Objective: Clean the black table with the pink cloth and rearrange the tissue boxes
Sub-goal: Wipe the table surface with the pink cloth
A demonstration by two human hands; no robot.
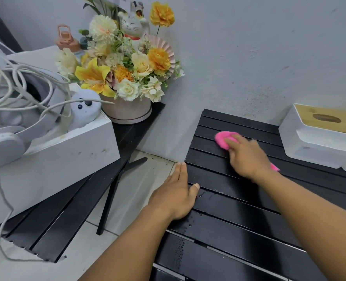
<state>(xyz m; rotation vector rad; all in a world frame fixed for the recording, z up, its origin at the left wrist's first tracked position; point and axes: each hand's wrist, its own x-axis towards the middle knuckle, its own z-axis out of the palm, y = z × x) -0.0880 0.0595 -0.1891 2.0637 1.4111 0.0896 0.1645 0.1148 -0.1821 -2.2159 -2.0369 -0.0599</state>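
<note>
Two hands are placed on the black table (229, 209), each for its own purpose. The pink cloth (221, 138) is pressed down on the far slats, near the wall, by the right hand (247, 157). The fingers are laid over the cloth with a slight bend, not closed round it, so that a wide part of the fabric is kept on the surface. One pink end is seen past the fingertips and another behind the wrist.

The left hand (176, 195) is laid along the left edge of the table, with the fingers straight and together and the thumb resting on top. Nothing is held by it. Probably the light table is steadied in this way against the push of wiping.

Small water drops are seen on the near slats, so these are judged not yet dried. One white tissue box (318, 138) with a wooden lid is set at the far right of the table, apart from the cloth, and is not yet rearranged.
</note>
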